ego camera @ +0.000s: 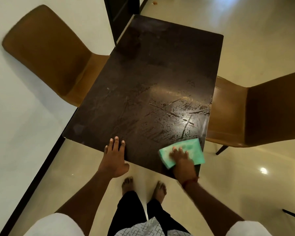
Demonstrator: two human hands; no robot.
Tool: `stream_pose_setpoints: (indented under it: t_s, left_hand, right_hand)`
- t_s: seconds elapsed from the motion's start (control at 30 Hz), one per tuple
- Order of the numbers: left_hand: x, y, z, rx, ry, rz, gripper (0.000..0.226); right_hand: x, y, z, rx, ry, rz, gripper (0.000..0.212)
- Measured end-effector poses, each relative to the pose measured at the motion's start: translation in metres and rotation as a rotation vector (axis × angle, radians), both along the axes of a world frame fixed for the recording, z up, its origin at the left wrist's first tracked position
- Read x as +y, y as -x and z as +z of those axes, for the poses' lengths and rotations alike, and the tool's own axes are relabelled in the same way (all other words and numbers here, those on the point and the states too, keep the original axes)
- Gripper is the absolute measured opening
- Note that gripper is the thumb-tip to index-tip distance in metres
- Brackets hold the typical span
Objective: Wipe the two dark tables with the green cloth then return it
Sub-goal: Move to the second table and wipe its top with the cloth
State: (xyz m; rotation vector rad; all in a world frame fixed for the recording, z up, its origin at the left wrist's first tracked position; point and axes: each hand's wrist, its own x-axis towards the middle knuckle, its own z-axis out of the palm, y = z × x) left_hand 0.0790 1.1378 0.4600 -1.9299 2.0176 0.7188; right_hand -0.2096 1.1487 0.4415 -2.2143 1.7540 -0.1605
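The right hand (182,160), grip spread flat, presses the green cloth (192,147) onto the bench (152,74) at its near right corner, while the left hand (115,159), also spread, braces the near edge.

I see my right hand (182,160) pressing flat, fingers spread, on the folded green cloth (193,148) at the near right corner of the dark desk (152,74). My left hand (115,157) rests flat on the near edge. Wet streaks (182,114) shine beside the cloth. A left chair (46,53) and a right chair (262,113), both brown, flank the desk.
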Motion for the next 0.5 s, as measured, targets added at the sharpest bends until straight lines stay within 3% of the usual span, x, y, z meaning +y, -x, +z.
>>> stream_pose_setpoints:
  t_s: [0.1, 0.17, 0.2, 0.3, 0.37, 0.5]
  left_hand:
    - [-0.001, 0.001, -0.002, -0.004, 0.001, -0.009, 0.101]
    - [-0.001, -0.001, -0.003, -0.005, 0.006, -0.021, 0.101]
    - [0.0, -0.001, -0.003, -0.005, 0.002, -0.026, 0.102]
    - [-0.001, 0.0, -0.003, 0.012, 0.003, -0.006, 0.101]
    - [-0.001, 0.002, -0.003, 0.014, 0.008, 0.012, 0.101]
    - [-0.002, 0.002, -0.003, 0.008, 0.007, 0.02, 0.1]
  right_hand:
    - [0.023, 0.01, -0.01, -0.001, 0.068, 0.498, 0.038]
    - [0.009, 0.043, -0.011, -0.01, 0.136, 0.553, 0.032]
    - [0.002, 0.06, -0.01, -0.018, 0.12, 0.444, 0.031]
    - [-0.001, 0.072, -0.002, -0.114, 0.0, -0.164, 0.05]
    - [0.018, 0.046, -0.006, -0.087, 0.02, -0.246, 0.054]
    - [0.061, 0.046, -0.013, -0.059, 0.006, 0.347, 0.043]
